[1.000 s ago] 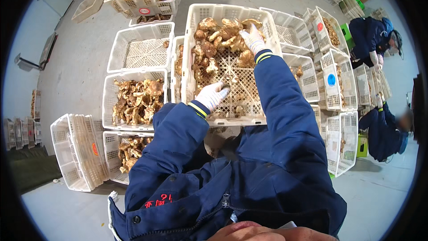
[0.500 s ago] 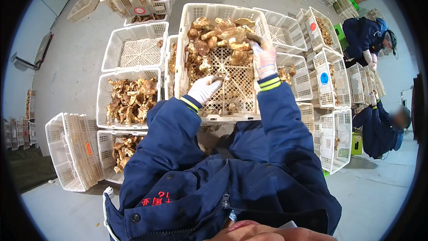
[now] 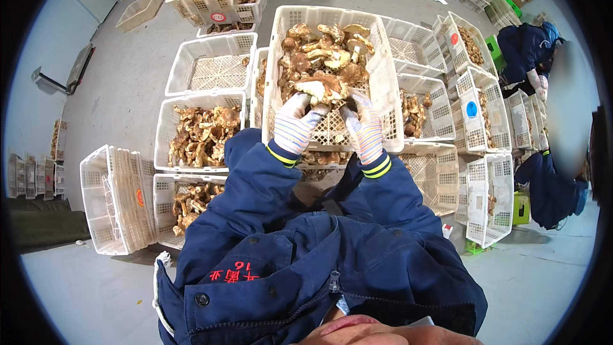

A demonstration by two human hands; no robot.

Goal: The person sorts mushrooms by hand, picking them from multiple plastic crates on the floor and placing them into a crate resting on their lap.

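A large brown mushroom (image 3: 323, 87) with a pale, whitish face is held between my two gloved hands over a white plastic crate (image 3: 385, 83). My left hand (image 3: 298, 124) grips its left side, and my right hand (image 3: 364, 129) has the right side; both wear striped white gloves. Part of the fingers is hidden behind the mushroom. Beyond it, several brown-capped mushrooms (image 3: 332, 48) with thick stems fill the far part of the crate. The latticed crate floor (image 3: 331, 129) shows between and below my hands.
To the left stand crates of mushrooms (image 3: 203, 135), a crate (image 3: 220, 67) with one small piece, and a nested crate stack (image 3: 118, 201). More crates (image 3: 426, 110) line the right side. Two people in dark blue work farther right, one by a sleeve (image 3: 549, 185).
My right hand has come down from the crate's right side and my left hand has shifted slightly. Both now hold a large mushroom together. The view has also shifted a little.
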